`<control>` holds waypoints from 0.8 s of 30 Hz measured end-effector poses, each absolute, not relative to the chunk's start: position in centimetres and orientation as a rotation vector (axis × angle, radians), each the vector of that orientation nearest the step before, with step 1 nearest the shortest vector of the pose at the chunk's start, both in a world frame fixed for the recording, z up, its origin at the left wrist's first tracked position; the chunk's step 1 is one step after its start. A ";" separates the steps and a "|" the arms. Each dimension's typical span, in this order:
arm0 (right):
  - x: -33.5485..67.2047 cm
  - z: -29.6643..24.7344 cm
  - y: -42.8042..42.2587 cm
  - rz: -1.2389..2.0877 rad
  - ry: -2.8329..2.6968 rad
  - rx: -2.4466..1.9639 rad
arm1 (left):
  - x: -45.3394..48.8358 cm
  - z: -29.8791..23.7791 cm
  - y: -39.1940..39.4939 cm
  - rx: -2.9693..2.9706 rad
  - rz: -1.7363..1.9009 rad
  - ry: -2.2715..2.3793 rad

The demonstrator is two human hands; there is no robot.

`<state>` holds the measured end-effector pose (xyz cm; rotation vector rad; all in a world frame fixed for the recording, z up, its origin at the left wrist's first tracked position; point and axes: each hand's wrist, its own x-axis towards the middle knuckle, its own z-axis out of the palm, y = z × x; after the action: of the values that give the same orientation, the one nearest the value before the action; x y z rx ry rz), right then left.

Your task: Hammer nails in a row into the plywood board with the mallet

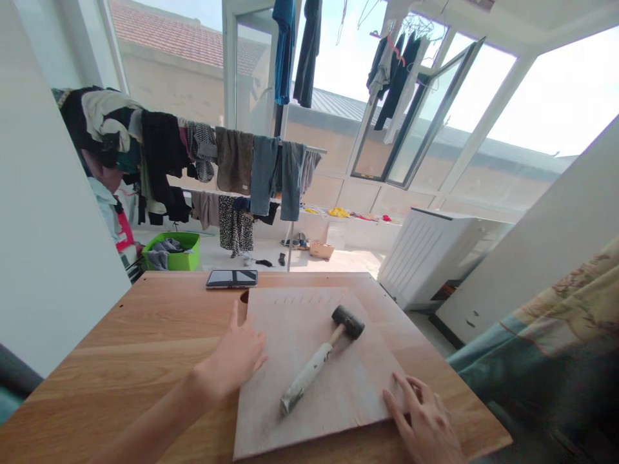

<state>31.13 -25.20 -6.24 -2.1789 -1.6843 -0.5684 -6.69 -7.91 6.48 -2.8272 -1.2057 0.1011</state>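
Note:
A pale wooden board point(300, 412) lies flat on the wooden table point(145, 341). On the board rests a mallet point(322, 357) with a black head and a worn white handle, lying diagonally. My left hand point(236, 357) rests open on the board's left edge, fingers stretched out. My right hand point(425, 422) lies on the board's near right corner with its fingers spread. Neither hand touches the mallet. A row of small marks shows near the board's far edge.
A dark phone point(232, 278) lies at the table's far edge. Beyond stand a drying rack with hanging clothes point(242, 167), a green basket point(174, 251), a white appliance point(425, 251) and open windows. A patterned fabric point(556, 341) is at the right.

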 end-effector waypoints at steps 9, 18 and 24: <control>25.5 -2.4 -22.1 -0.442 -1.958 -1.865 | -13.5 8.2 -5.3 -2.851 0.113 -1.597; 20.2 12.8 -7.9 -0.278 -1.870 -1.557 | -11.5 11.3 2.7 -2.808 -0.943 -1.748; 18.1 12.9 -1.6 -0.063 -1.894 -1.600 | -10.2 9.0 2.8 -2.920 -0.656 -1.693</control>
<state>18.05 -1.62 12.88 -1.6005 -1.8937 -0.0631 -10.19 2.83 8.99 -2.9196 -1.6926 -0.6555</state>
